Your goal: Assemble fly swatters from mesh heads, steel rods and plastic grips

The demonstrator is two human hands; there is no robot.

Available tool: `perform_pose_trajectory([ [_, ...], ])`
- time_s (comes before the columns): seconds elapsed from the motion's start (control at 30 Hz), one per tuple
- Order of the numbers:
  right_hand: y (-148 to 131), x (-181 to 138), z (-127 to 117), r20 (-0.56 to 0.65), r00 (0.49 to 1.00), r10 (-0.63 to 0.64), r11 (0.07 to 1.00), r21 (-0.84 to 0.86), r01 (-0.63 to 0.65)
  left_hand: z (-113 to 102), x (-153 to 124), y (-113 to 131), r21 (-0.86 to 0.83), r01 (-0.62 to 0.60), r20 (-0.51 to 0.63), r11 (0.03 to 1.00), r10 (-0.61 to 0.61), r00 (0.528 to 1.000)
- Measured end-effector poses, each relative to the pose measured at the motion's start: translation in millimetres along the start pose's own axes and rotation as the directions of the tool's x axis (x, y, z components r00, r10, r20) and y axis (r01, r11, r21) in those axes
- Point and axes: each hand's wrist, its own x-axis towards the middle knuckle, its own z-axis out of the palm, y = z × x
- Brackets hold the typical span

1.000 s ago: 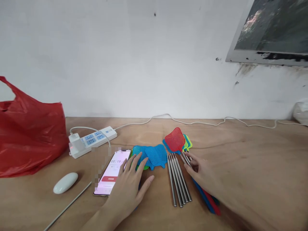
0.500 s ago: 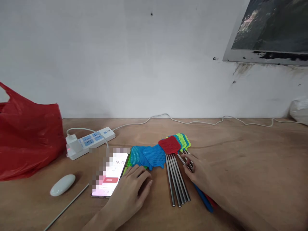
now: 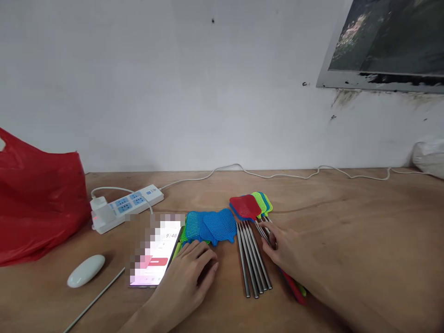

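My right hand (image 3: pixel 282 247) pinches the metal shafts of several fly swatters between thumb and fingers. Their mesh heads fan out above it, with a red head (image 3: pixel 246 206) on top and blue and lime-green ones partly behind. Below the hand a red handle (image 3: pixel 294 287) sticks out beside a bit of green. My left hand (image 3: pixel 189 273) lies on the table, fingers curved and thumb apart, holding nothing I can see. Just beyond its fingertips lie overlapping blue mesh heads (image 3: pixel 220 225), with green showing underneath. Several loose metal rods (image 3: pixel 253 261) lie side by side between my hands.
A lit phone (image 3: pixel 159 256) lies left of my left hand. Farther left are a white mouse (image 3: pixel 86 271), a power strip (image 3: pixel 126 208) with a plug in it, and a red plastic bag (image 3: pixel 38 199). A white cable (image 3: pixel 274 176) runs along the wall.
The swatters in my right hand have shifted: the red handle now shows where the blue one was, and blue peeks out left under the red head. My left hand stays almost still.
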Motion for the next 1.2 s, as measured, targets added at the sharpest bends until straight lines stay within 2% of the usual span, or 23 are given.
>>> perform_pose_trajectory([
  [0.13, -4, -2, 2, 0.018, 0.999, -0.027, 0.999, 0.034, 0.027, -1, 0, 1, -0.001, -0.003, 0.009, 1.0, 0.003, 1.0],
  [0.3, -8, -4, 3, 0.076, 0.997, -0.031, 0.999, -0.034, 0.033, -1, 1, 1, 0.012, -0.003, 0.016, 1.0, 0.003, 1.0],
  [0.63, -5, -2, 0, 0.075, 0.997, -0.005, 0.986, -0.168, 0.018, -5, 2, 5, 0.014, -0.015, -0.014, 1.0, 0.015, 1.0],
  [0.9, -12, -2, -5, 0.093, 0.996, -0.013, 0.993, -0.113, 0.024, -5, 1, 6, 0.013, -0.013, -0.001, 1.0, 0.013, 1.0],
  [1.2, -22, -5, -9, 0.131, 0.989, 0.064, 0.993, -0.108, -0.05, -4, 1, 6, -0.005, -0.005, 0.025, 1.0, 0.006, 1.0],
])
